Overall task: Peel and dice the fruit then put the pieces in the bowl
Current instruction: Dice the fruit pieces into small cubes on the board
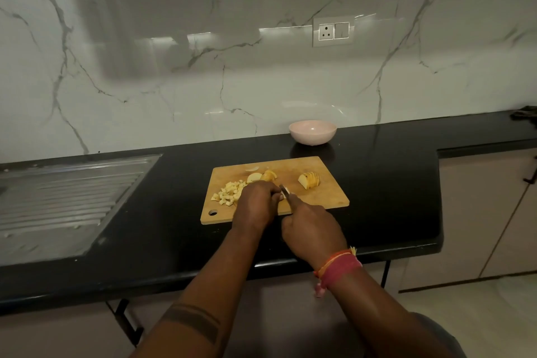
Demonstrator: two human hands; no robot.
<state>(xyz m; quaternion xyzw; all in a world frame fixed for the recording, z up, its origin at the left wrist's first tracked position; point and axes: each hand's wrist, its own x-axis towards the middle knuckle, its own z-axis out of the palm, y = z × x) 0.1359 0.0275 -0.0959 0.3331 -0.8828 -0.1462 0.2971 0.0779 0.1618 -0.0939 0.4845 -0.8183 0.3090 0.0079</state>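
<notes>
A wooden cutting board [328, 174] lies on the black counter. A heap of pale diced fruit [228, 193] sits on its left part. Two larger fruit pieces [263, 176] lie behind my hands, and a sliced wedge [309, 180] stands on the right part. My left hand [255, 202] curls its fingers over a small fruit piece [287, 191] at the board's middle. My right hand [309, 227] grips a knife [284, 193] whose blade comes down beside the left fingers. An empty pink bowl [312, 132] stands behind the board near the wall.
A steel sink drainboard [66, 197] fills the counter to the left. The black counter [392, 183] ends at a corner on the right, with cabinet fronts [488, 212] beyond. A wall socket [333, 31] sits on the marble backsplash.
</notes>
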